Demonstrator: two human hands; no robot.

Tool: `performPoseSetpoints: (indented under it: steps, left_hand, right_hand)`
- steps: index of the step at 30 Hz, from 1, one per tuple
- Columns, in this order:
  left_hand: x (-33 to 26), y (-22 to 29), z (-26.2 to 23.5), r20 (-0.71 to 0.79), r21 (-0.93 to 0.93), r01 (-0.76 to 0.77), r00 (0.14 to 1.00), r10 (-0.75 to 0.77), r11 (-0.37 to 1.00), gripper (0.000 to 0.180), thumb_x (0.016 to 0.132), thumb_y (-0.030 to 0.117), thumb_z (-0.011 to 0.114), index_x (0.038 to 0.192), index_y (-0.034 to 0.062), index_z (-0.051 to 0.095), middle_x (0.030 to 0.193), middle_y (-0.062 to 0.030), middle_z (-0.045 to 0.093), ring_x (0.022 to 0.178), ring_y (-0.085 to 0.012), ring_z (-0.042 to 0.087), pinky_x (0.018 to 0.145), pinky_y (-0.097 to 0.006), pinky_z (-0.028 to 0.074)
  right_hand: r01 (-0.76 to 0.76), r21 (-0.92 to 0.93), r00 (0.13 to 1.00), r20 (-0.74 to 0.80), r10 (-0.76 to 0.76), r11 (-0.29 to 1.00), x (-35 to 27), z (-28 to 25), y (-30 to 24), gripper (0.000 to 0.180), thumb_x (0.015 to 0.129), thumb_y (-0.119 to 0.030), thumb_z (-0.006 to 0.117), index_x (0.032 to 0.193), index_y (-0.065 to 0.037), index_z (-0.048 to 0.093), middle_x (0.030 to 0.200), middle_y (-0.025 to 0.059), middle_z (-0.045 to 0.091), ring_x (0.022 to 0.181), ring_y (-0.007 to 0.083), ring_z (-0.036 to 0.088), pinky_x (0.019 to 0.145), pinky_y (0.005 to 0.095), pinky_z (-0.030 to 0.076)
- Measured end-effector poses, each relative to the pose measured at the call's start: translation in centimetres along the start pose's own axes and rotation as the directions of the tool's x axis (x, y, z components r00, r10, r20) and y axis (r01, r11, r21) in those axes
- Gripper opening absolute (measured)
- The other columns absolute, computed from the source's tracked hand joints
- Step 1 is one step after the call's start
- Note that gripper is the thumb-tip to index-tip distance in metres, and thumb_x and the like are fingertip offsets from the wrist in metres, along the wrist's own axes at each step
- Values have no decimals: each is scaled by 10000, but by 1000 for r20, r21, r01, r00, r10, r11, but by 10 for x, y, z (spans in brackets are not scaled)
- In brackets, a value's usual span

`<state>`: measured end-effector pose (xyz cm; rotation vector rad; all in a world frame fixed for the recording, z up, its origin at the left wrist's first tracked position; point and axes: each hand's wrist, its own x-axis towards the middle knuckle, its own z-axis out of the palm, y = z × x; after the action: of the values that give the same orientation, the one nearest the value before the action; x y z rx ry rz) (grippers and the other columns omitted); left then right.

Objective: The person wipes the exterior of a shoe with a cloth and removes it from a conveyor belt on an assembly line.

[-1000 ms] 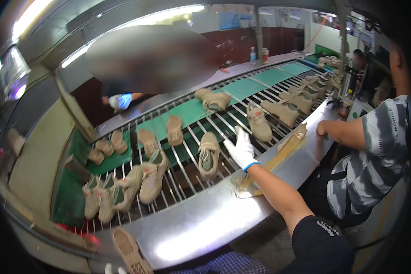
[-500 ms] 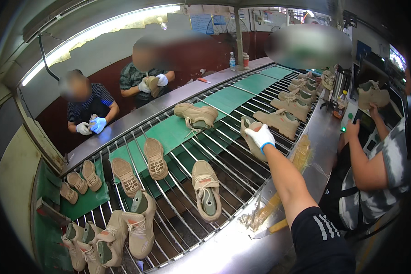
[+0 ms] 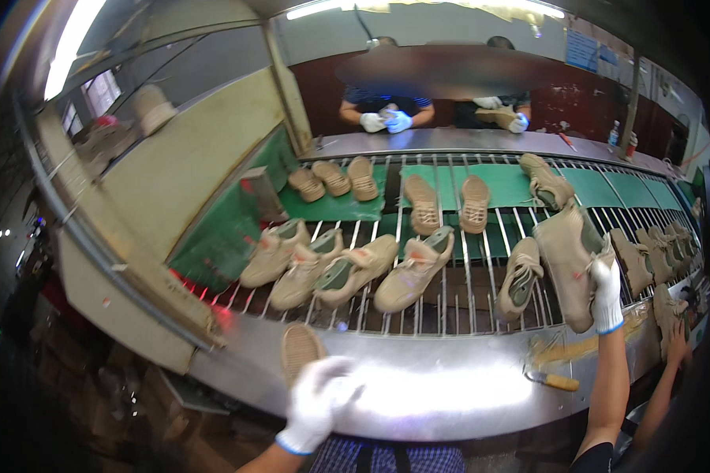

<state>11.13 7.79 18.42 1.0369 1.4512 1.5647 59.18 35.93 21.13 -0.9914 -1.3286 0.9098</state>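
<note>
Grip (image 3: 605, 296) half behind tan shoe (image 3: 569, 264)

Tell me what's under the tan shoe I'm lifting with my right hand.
The right hand holds the tan shoe by its heel end above the conveyor rods; another tan shoe lies just beside it. The rods directly beneath are covered by the lifted shoe.

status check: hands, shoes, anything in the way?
Left hand gloved, shut on a tan shoe sole over the steel ledge. Right hand gloved, gripping a tan shoe above the conveyor rods. Brush lies on the ledge, apart from both.
</note>
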Motion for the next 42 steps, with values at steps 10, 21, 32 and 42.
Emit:
performPoseSetpoints:
  steps: [10,21,32,42]
  left_hand:
    - [-114,-35,-17,696,-525,638,703,-146,564,884,982,315,723,1647,-5,237,1557,-197,499,1387,-303,567,1180,-467,485]
    - [49,-33,-109,219,776,-425,875,432,466,715,911,473,766,1437,32,568,1498,-262,522,1380,-453,505,1199,-524,400]
    - [64,-125,-122,271,60,-189,948,166,980,302,966,201,659,1194,4,679,1130,-157,713,1106,-239,660,1010,-403,526]
    - [-97,-139,19,306,7,-199,933,188,980,364,993,139,619,1349,67,634,1220,-160,712,1169,-302,682,1058,-408,523]
  right_hand:
    - [648,75,463,751,-470,758,-241,187,-109,817,726,-580,929,1309,-70,672,1338,146,666,1245,361,650,1145,548,451]
    - [-863,344,505,585,634,370,-382,245,58,873,972,-728,552,1484,-22,512,1397,171,624,1240,307,639,1099,511,513]
    - [-888,-8,334,678,655,460,-377,316,65,753,1032,-615,534,1452,11,543,1368,161,654,1200,264,659,1059,456,540]
    - [-927,10,290,653,700,375,-397,268,93,649,1087,-513,518,1424,40,572,1342,151,681,1163,224,677,1022,406,565]
